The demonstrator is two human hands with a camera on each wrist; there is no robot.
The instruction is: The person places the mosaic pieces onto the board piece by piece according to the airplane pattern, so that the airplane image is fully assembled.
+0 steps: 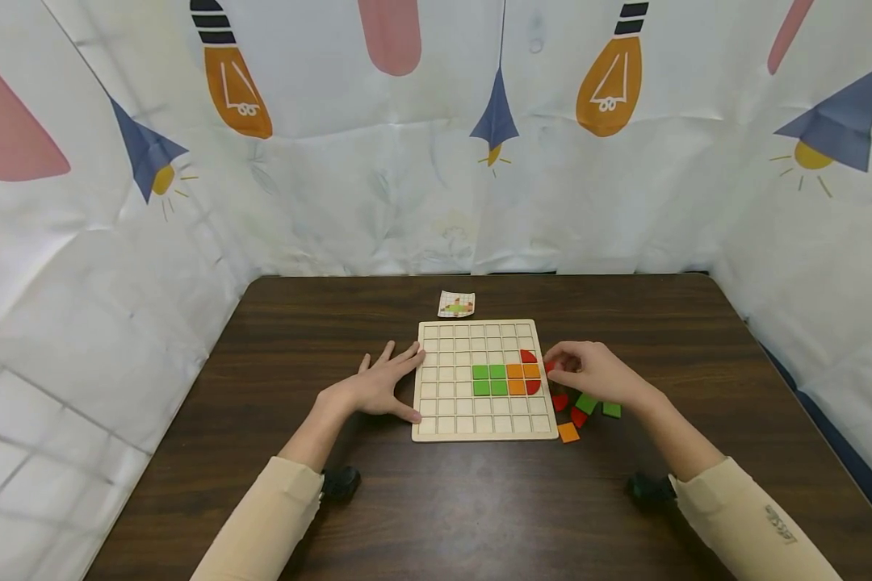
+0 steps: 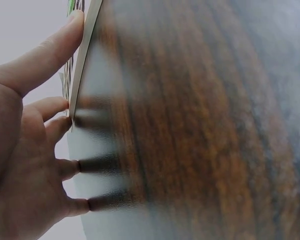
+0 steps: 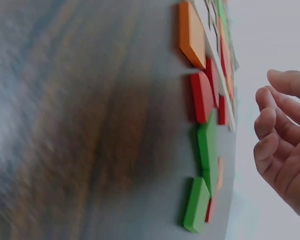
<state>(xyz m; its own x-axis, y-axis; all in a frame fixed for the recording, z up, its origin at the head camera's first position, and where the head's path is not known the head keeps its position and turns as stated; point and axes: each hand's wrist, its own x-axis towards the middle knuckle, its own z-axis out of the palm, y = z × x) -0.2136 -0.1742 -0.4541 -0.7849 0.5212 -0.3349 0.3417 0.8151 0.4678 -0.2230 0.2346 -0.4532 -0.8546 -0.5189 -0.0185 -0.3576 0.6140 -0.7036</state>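
A pale wooden grid board (image 1: 443,403) lies on the table, bearing green squares (image 1: 481,387), orange squares (image 1: 515,387) and two curved red pieces (image 1: 528,356). My left hand (image 1: 374,387) spreads along its left edge, thumb and fingertips right at the rim. In the left wrist view, the thumb (image 2: 50,55) reaches the board's side. My right hand (image 1: 592,369) hovers past the board's right edge, fingers loosely bent. A red piece (image 1: 551,365) shows at its fingertips in the head view; in the right wrist view, nothing appears between the fingertips of the hand (image 3: 285,130).
Loose pieces lie right of the board: an orange square (image 1: 568,432), red pieces (image 1: 559,401), and green ones (image 1: 611,410). Behind the board is a small pattern card (image 1: 456,304). The dark wooden table (image 1: 320,315) is enclosed by printed white cloth (image 1: 378,210).
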